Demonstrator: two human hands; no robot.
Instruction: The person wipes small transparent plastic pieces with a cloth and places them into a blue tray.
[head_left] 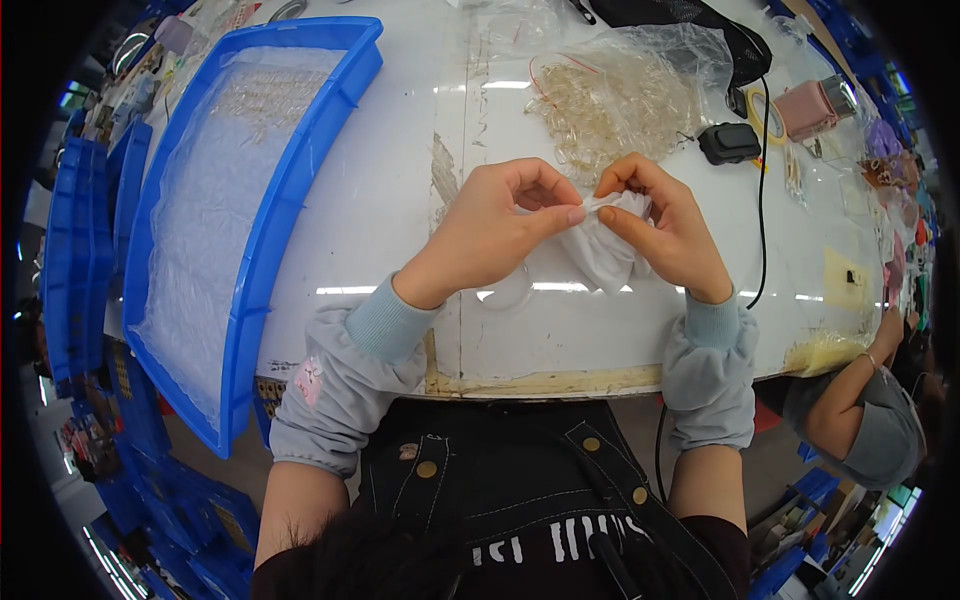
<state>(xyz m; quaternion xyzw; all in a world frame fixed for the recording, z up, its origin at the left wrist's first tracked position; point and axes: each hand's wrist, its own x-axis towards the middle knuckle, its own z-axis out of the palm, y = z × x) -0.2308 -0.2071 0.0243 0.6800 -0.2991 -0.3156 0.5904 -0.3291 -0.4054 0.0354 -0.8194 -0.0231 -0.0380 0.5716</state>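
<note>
Over the white table, my left hand (505, 228) is closed, thumb and forefinger pinched at the upper edge of a crumpled white cloth (605, 258). My right hand (668, 232) is also closed, pinching the same cloth from the other side, and most of it hangs below the fingers. Whether a small part sits between the fingertips is hidden. Just beyond the hands lies a clear plastic bag (680, 62) with a heap of small clear, yellowish pieces (610, 115) at its mouth. A faint clear ring-shaped thing (507, 290) rests below my left hand.
At left stands a blue tray (262, 235), lined with plastic film, with rows of small clear pieces (265, 97) at its far end. A black device (729, 143), a black cable (765, 210), a tape roll (768, 118) and a pink box (806, 108) lie right. Another person's arm (840, 410) is at far right.
</note>
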